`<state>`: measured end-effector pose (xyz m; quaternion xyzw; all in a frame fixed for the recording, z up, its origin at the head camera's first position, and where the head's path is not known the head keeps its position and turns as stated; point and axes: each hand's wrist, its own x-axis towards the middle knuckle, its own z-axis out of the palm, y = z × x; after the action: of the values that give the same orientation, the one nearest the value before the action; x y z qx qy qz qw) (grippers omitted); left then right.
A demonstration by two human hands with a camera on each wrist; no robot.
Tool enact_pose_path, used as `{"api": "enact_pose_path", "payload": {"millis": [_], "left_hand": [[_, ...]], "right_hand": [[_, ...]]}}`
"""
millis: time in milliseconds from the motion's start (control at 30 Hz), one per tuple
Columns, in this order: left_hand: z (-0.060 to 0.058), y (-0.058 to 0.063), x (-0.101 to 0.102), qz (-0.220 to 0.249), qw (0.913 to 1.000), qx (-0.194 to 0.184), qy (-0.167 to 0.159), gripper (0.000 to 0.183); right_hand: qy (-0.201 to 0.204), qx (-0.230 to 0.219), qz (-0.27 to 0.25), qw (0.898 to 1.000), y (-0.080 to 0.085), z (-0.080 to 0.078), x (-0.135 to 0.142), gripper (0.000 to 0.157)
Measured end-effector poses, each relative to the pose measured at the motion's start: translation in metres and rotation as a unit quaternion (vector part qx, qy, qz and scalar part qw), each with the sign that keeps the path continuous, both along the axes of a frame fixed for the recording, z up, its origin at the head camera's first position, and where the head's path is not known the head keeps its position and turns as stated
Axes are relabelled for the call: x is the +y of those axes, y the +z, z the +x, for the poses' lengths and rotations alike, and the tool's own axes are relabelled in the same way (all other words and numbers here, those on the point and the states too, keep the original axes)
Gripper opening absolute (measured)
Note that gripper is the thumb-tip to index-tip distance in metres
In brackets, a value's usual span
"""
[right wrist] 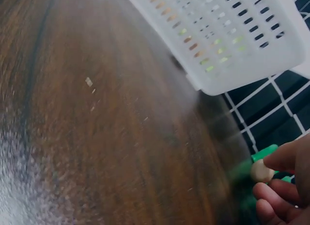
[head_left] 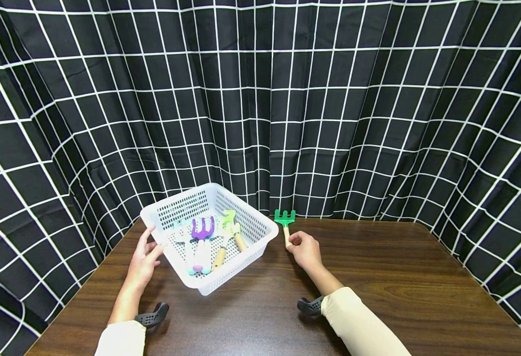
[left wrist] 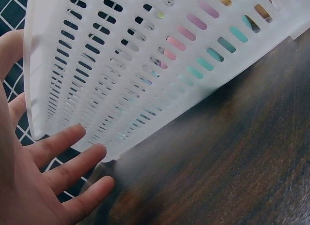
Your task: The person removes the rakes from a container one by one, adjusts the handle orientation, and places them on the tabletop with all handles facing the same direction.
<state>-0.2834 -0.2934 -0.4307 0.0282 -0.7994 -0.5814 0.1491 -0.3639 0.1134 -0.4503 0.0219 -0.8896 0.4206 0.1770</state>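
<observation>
My right hand [head_left: 306, 248] pinches the pale handle end of a small toy rake [head_left: 285, 217] with a green, pronged head, held beside the basket's right corner. In the right wrist view, the rounded handle end [right wrist: 262, 171] shows between thumb and fingers. A white perforated plastic basket [head_left: 260, 249] stands on the table to the left. My left hand [head_left: 142, 260] is at its left rim, fingers spread and fairly straight along the outer wall. Inside the basket lie a purple-headed rake [head_left: 203, 228], a light green tool [head_left: 228, 217] and several other small garden tools.
The brown wooden table [head_left: 376, 277] extends right and forward of the basket. A black curtain [head_left: 331, 123] with white grid lines hangs behind its far edge and around the sides. Black bands [head_left: 152, 316] sit at both wrists, near the sleeve cuffs.
</observation>
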Motion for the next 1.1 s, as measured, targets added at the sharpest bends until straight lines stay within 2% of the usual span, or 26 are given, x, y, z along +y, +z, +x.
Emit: {"api": "enact_pose_path", "payload": {"millis": [267, 633, 833, 1100], "left_hand": [[0.0, 0.0, 0.0, 0.002, 1.0, 0.004, -0.001, 0.068], [-0.001, 0.0, 0.0, 0.006, 1.0, 0.0, 0.001, 0.067], [-0.001, 0.001, 0.001, 0.005, 1.0, -0.001, 0.002, 0.067], [-0.001, 0.0, 0.002, 0.001, 0.9999, -0.006, 0.008, 0.067]], "right_hand": [[-0.024, 0.02, -0.044, 0.999, 0.024, 0.005, -0.001, 0.019], [-0.007, 0.032, -0.131, 0.991, 0.06, 0.016, -0.013, 0.024], [0.036, 0.067, -0.143, 0.987, 0.075, 0.026, -0.024, 0.027], [0.121, 0.147, -0.125, 0.974, 0.076, 0.03, -0.045, 0.029]]}}
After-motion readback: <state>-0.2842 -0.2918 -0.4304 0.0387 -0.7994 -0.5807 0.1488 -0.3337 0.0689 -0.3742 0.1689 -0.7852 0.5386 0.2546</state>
